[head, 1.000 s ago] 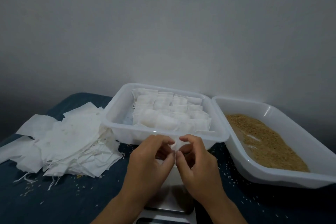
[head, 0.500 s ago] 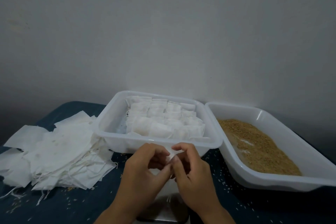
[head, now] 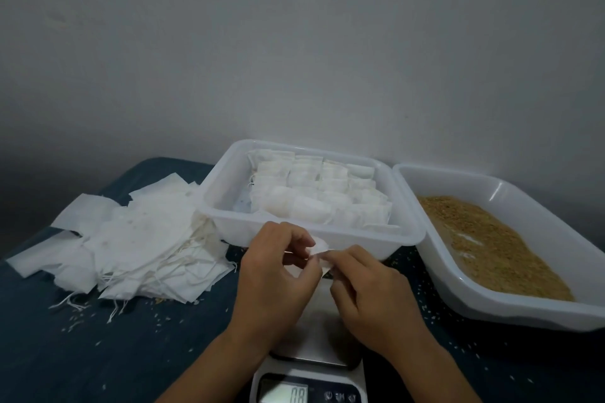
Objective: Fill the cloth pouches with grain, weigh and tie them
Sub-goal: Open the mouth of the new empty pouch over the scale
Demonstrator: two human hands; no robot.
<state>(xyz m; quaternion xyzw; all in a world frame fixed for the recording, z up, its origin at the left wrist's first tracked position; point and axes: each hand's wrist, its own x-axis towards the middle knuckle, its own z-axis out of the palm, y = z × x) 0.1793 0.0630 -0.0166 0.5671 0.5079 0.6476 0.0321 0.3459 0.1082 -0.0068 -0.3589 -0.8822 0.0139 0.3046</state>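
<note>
My left hand [head: 278, 275] and my right hand [head: 370, 288] meet above the kitchen scale [head: 314, 370] and together pinch a small white cloth pouch [head: 319, 249]. Most of the pouch is hidden by my fingers. A pile of flat empty pouches [head: 131, 245] with loose strings lies at the left. Behind my hands a white tray [head: 327, 235] holds several filled pouches [head: 314, 199] in rows. At the right a second white tray [head: 510, 311] holds brown grain [head: 491, 245]. The scale's display is lit.
Everything sits on a dark blue table [head: 98, 353] against a plain grey wall. Stray grains are scattered on the cloth around the scale and near the pile of pouches.
The view has tilted down, so the scale's display shows. My hands have shifted slightly apart, and a corner of the white pouch now sticks out between the fingertips.
</note>
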